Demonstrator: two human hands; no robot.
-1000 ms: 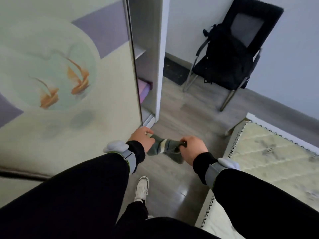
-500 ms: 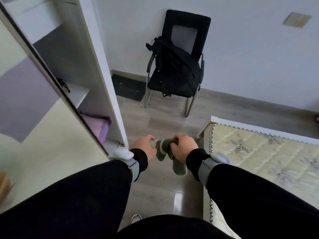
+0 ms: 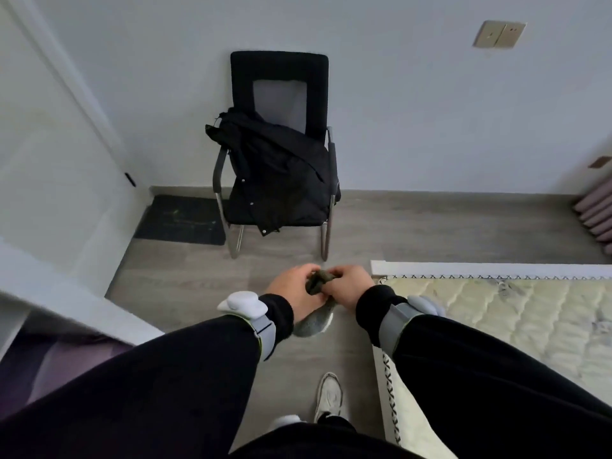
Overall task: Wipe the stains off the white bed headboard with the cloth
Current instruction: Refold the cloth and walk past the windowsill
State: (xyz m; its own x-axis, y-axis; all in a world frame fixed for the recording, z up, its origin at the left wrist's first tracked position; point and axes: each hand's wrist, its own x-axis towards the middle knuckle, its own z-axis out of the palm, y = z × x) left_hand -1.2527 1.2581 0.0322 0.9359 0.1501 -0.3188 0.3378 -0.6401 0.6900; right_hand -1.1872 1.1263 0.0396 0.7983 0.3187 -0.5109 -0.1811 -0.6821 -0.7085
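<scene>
A grey-green cloth (image 3: 316, 321) is bunched between both hands in the middle of the view. My left hand (image 3: 294, 289) grips its left side and my right hand (image 3: 349, 288) grips its right side, fingers curled round it, with a loose end hanging below. Both hands hover over the floor just left of the bed corner. A white board (image 3: 490, 269) runs along the far edge of the bare mattress (image 3: 516, 319) at the right; I cannot tell whether it is the headboard, and no stains show on it.
A black chair (image 3: 280, 94) with a black jacket (image 3: 278, 170) draped on it stands against the far wall. A dark mat (image 3: 180, 220) lies on the floor to its left. A white wardrobe side (image 3: 49, 160) fills the left. A radiator (image 3: 596, 210) sits at far right.
The view has swung right, away from the painted wardrobe door toward the chair and bed. My hands have drawn together and bunched the cloth that was stretched between them.
</scene>
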